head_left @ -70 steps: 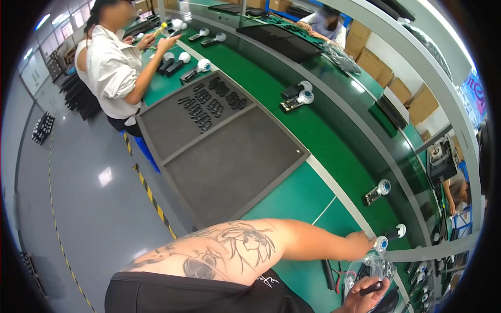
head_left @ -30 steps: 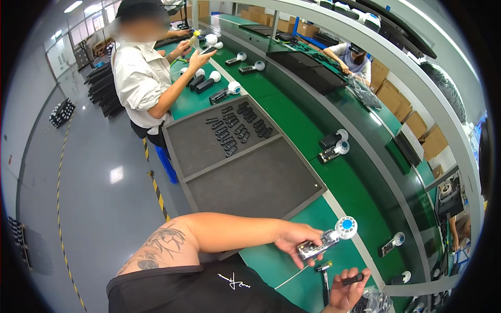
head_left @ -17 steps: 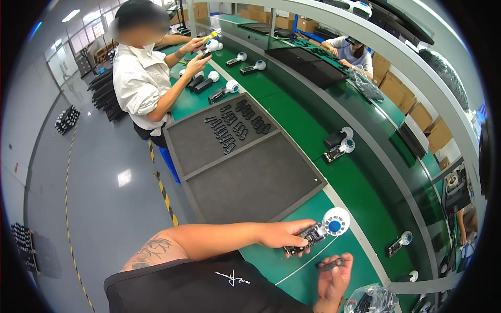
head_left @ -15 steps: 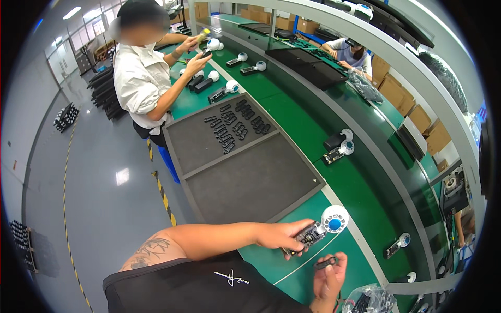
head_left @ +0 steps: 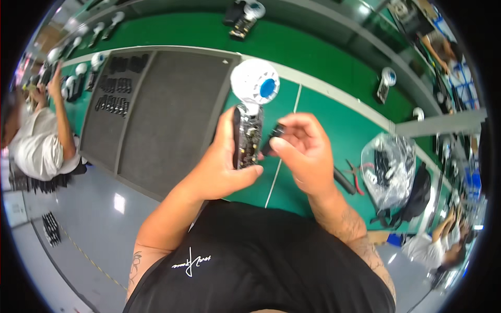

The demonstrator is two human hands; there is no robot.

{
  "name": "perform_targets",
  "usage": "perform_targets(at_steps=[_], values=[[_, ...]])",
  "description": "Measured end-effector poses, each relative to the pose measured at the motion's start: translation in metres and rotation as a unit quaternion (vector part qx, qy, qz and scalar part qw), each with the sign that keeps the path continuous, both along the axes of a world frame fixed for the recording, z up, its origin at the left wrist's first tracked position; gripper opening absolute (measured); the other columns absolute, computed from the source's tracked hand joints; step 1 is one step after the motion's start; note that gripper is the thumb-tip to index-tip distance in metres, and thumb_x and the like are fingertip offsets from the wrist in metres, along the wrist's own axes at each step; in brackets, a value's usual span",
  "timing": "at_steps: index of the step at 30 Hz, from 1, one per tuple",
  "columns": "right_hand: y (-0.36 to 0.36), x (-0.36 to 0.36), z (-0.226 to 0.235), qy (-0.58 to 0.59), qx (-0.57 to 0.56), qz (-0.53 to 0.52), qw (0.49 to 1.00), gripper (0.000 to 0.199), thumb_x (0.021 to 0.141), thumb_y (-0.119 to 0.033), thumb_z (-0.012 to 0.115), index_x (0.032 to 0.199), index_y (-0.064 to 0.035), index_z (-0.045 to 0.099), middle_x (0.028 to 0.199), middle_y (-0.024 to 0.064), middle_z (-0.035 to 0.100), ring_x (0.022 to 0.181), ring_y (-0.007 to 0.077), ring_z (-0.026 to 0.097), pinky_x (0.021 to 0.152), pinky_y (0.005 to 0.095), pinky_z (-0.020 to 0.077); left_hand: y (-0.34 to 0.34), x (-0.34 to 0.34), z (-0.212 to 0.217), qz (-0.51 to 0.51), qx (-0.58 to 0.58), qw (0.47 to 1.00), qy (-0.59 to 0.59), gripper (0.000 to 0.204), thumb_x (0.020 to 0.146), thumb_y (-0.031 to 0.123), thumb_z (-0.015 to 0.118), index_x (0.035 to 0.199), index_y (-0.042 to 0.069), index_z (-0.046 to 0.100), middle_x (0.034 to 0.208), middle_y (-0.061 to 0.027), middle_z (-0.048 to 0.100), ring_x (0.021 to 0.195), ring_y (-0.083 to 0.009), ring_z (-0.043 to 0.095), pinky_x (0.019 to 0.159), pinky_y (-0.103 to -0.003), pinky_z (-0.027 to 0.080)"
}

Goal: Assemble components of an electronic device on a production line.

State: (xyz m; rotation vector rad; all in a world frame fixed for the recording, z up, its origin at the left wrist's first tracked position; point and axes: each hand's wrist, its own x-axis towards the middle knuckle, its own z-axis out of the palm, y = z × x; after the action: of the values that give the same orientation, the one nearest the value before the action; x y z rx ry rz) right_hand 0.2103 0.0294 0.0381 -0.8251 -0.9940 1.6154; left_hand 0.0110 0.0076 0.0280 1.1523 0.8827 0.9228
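My left hand (head_left: pixel 219 167) is closed around a handheld device (head_left: pixel 250 133) with a round white head, a blue centre and a black handle. The handle is open on its upper side, baring a circuit board. The head points away from me. Close by on the right, my right hand (head_left: pixel 309 154) pinches a small, elongated black plastic part (head_left: pixel 273 139) between thumb and fingers. This part is tilted beside the handle's right edge; whether the two touch, I cannot tell.
A dark grey divided tray (head_left: pixel 175 104) lies left, with rows of small black parts (head_left: pixel 112 104) in one compartment. Red-handled pliers (head_left: pixel 358 180) and a clear plastic bag (head_left: pixel 389 172) lie right. Similar devices (head_left: pixel 386 83) rest on the green conveyor beyond. A co-worker (head_left: pixel 44 138) stands far left.
My view has turned right, so the tray now appears further left. The device now points straight away from me. My right hand has brought the black part up beside the handle.
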Motion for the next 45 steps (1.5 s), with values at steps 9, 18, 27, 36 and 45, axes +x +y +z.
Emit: perform_targets(at_steps=[9, 18, 27, 36, 45], values=[[-0.002, -0.012, -0.011, -0.114, 0.046, -0.020, 0.992, 0.033, 0.092, 0.011, 0.067, 0.123, 0.0013, 0.061, 0.102, 0.0089, 0.064, 0.092, 0.0112, 0.063, 0.081, 0.0225, 0.0561, 0.007, 0.020, 0.001, 0.082, 0.106, 0.981, 0.141, 0.091, 0.083, 0.000, 0.063, 0.161, 0.002, 0.017, 0.140, -0.0244, 0.050, 0.122, -0.0312, 0.056, 0.105, -0.043, 0.048], [0.002, -0.020, -0.006, -0.058, 0.031, -0.021, 0.998, 0.034, 0.092, 0.012, 0.066, 0.125, 0.0020, 0.060, 0.107, 0.0099, 0.064, 0.095, 0.0115, 0.062, 0.085, 0.0237, 0.0546, 0.012, 0.015, -0.004, 0.098, 0.153, 0.970, 0.164, 0.081, 0.089, 0.002, 0.060, 0.161, 0.004, 0.023, 0.134, -0.0195, 0.056, 0.113, -0.0248, 0.061, 0.091, -0.034, 0.053], [-0.001, 0.006, -0.017, 0.029, 0.018, -0.035, 0.999, 0.040, 0.090, 0.010, 0.065, 0.128, 0.0012, 0.056, 0.110, 0.0110, 0.063, 0.096, 0.0146, 0.060, 0.091, 0.0272, 0.0507, 0.030, -0.007, -0.008, 0.078, -0.203, 0.948, -0.230, 0.043, 0.099, 0.019, 0.052, 0.137, 0.000, 0.051, 0.110, -0.0184, 0.068, 0.090, -0.0267, 0.070, 0.055, -0.033, 0.054], [-0.011, 0.017, -0.015, 0.001, 0.049, -0.006, 0.999, 0.040, 0.089, 0.011, 0.063, 0.127, 0.0005, 0.055, 0.112, 0.0121, 0.061, 0.099, 0.0166, 0.060, 0.092, 0.0298, 0.0512, 0.037, -0.013, -0.023, 0.063, -0.261, 0.913, -0.307, 0.039, 0.099, 0.031, 0.048, 0.110, -0.002, 0.066, 0.091, -0.0166, 0.071, 0.070, -0.0250, 0.070, 0.039, -0.032, 0.046], [-0.011, 0.016, -0.014, -0.002, 0.063, -0.002, 0.998, 0.041, 0.089, 0.011, 0.062, 0.128, 0.0007, 0.054, 0.114, 0.0128, 0.060, 0.100, 0.0175, 0.060, 0.094, 0.0304, 0.0509, 0.036, -0.011, -0.028, 0.037, -0.255, 0.901, -0.349, 0.039, 0.095, 0.030, 0.048, 0.102, -0.003, 0.067, 0.084, -0.0166, 0.070, 0.063, -0.0245, 0.068, 0.033, -0.033, 0.042]])
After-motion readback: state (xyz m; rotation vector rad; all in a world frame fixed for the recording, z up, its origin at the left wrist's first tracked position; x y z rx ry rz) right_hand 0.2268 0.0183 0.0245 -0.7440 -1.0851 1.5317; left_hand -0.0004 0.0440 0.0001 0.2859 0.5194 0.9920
